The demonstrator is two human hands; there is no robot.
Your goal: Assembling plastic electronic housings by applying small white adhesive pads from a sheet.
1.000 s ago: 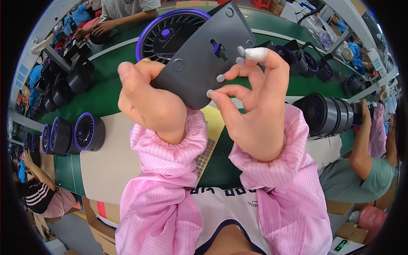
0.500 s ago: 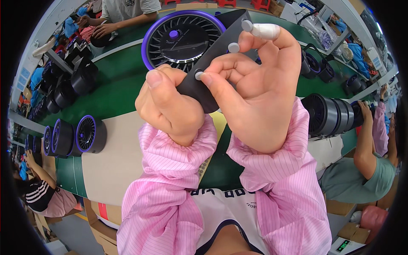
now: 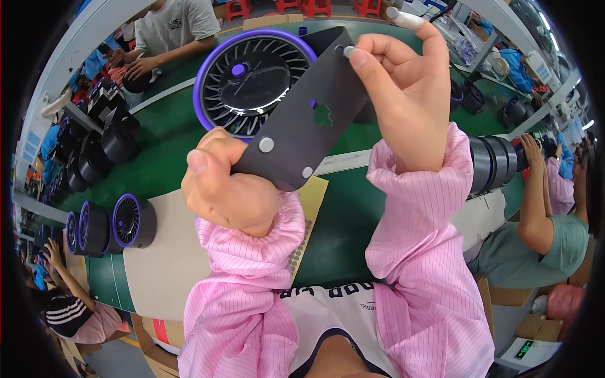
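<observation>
A round black fan (image 3: 252, 82) with a purple rim is tilted up over the bench, its flat dark base plate (image 3: 293, 120) turned toward me. My left hand (image 3: 230, 186) is closed round the plate's lower left end. Two round grey pads (image 3: 266, 145) sit at that end of the plate. At the far upper corner my right hand (image 3: 409, 91) has its thumb against another grey pad (image 3: 349, 52), with fingers bent behind it. Its white-covered index finger points up, with a small grey disc (image 3: 392, 12) at the tip. A cutout opens mid-plate.
A yellow sheet of grey dots (image 3: 309, 217) lies on the green bench below the plate. Three purple-rimmed fans (image 3: 126, 220) stand at left on beige board (image 3: 164, 264). More black housings (image 3: 485, 164) stand at right. Co-workers sit on both sides and across.
My right hand has moved from the plate's lower end up to its far corner. Two pads now show uncovered at the lower end. The fan has shifted slightly left, with the plate facing me more.
</observation>
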